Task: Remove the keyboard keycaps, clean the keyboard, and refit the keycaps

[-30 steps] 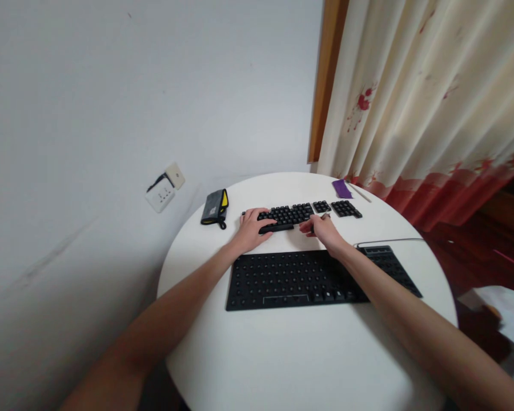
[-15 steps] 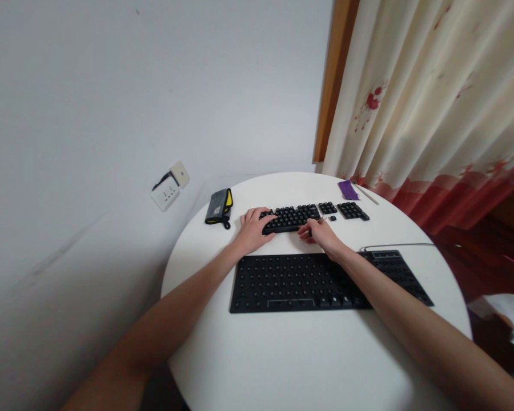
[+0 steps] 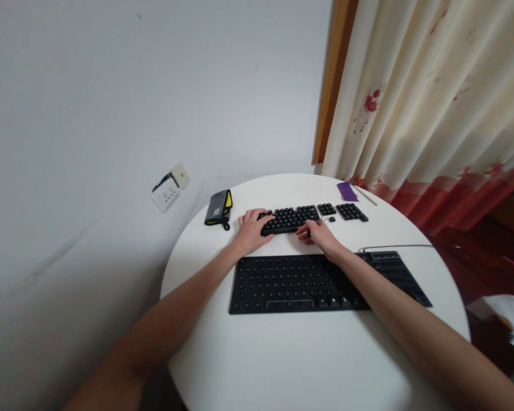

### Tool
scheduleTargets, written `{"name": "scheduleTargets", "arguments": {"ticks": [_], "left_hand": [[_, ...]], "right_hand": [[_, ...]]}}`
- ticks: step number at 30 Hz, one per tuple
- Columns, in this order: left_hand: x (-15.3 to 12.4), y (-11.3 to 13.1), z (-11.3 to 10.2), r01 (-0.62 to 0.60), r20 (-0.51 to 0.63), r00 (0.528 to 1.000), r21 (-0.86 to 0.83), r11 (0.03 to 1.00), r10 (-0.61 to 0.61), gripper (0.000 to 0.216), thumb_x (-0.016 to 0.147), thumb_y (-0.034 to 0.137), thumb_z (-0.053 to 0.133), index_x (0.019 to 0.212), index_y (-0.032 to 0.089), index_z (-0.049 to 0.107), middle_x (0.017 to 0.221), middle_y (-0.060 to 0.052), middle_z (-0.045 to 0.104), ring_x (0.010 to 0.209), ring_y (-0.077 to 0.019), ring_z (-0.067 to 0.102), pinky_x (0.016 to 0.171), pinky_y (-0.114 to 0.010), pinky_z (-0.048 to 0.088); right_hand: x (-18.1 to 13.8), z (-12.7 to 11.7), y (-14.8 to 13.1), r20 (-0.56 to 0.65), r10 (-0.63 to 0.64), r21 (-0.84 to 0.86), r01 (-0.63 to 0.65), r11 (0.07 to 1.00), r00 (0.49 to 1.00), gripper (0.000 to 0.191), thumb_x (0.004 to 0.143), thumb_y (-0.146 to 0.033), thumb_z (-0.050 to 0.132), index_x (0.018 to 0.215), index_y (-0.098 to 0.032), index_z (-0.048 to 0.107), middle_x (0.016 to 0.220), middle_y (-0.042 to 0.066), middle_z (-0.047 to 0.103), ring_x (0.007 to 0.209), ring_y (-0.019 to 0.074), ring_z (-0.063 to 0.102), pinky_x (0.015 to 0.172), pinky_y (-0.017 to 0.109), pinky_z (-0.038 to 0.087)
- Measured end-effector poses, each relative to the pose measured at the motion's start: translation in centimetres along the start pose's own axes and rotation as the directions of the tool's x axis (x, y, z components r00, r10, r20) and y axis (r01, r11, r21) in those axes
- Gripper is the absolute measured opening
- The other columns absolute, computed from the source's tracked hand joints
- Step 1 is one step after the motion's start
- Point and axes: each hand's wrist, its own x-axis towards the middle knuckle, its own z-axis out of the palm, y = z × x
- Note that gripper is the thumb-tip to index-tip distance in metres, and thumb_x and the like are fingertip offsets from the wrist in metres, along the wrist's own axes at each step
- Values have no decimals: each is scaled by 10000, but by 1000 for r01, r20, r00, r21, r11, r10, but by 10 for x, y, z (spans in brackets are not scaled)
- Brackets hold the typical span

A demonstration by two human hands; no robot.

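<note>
Resting left hand [image 3: 252, 231], loosely spread, against left end of keycaps [image 3: 297, 217] grouped on white table [image 3: 308, 357] beyond keyboard base [image 3: 278, 279]. Gripping thin tool [image 3: 321, 221], apparently, in curled right hand [image 3: 319, 235] beside right end.

No word, number or brand can be read. The grey pouch [image 3: 216, 208] bears a small pale mark too blurred to make out, and the black keyboard [image 3: 278, 281] has caps [image 3: 334, 300] with illegible pale marks along its near edge. Legends on the grouped black keycaps [image 3: 290, 217] are too small to tell.
</note>
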Motion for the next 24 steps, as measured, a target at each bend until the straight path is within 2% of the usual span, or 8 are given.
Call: {"name": "scheduleTargets", "arguments": {"ticks": [6,9,12,14,17,20,22,24], "left_hand": [[0,2,-6,-3,-16,1000,-17,1000,2,479,798,313,700,1263,306,584,1345,-61,496,1248,-310,386,988,-484,346],[-1,6,-13,-2,-63,998,-39,999,-1,393,862,296,626,1253,288,595,1309,-68,534,1232,-292,422,991,-469,357],[-4,17,-20,-55,-75,996,-90,994,49,310,905,261,558,1208,262,623,1261,-65,574,1197,-265,472,997,-455,375],[-8,29,-25,-139,-35,990,-159,978,135,259,923,254,529,1151,244,651,1222,-63,601,1162,-245,508,1006,-439,389],[-17,56,-32,-281,77,946,-290,915,315,247,956,252,480,1117,246,667,1189,-54,628,1129,-217,544,1016,-408,406],[-29,85,-37,-363,216,853,-411,836,476,250,959,280,493,1139,264,666,1154,-45,653,1085,-207,577,994,-380,430],[-36,101,-37,-394,240,806,-465,793,541,250,953,282,506,1134,246,675,1104,-62,665,1024,-204,599,953,-361,448],[-41,111,-35,-406,246,780,-500,765,575,247,944,294,532,1137,237,675,1044,-65,667,976,-200,605,913,-344,460]], "right_hand": [[-5,-9,-9,-1,7,23,-7,1000,1000,453,903,-439,420,677,-142,677,907,158,722,695,177,621,560,255,464],[-13,-23,-24,-62,-119,-26,117,993,991,490,909,-532,385,793,-164,687,982,129,708,749,187,615,602,279,468],[-29,-39,-39,-147,-316,-159,293,943,937,508,909,-568,355,784,-191,671,854,77,675,736,184,577,598,278,440],[-45,-47,-46,-156,-352,-185,322,928,923,471,905,-551,379,706,-202,626,668,27,594,618,156,517,560,264,405],[-77,-52,-46,-62,-296,-183,280,942,953,392,885,-451,447,614,-203,581,514,-21,477,496,123,438,488,243,342],[-110,-53,-34,54,-219,-250,225,942,974,331,862,-399,504,617,-200,606,449,-35,472,427,117,422,442,242,306],[-127,-54,-23,105,-170,-282,194,940,980,316,852,-401,528,631,-199,626,455,-25,519,420,122,451,443,243,323],[-138,-56,-11,108,-127,-286,153,946,986,301,843,-399,537,635,-202,632,460,-15,546,422,130,479,441,243,332]]}}
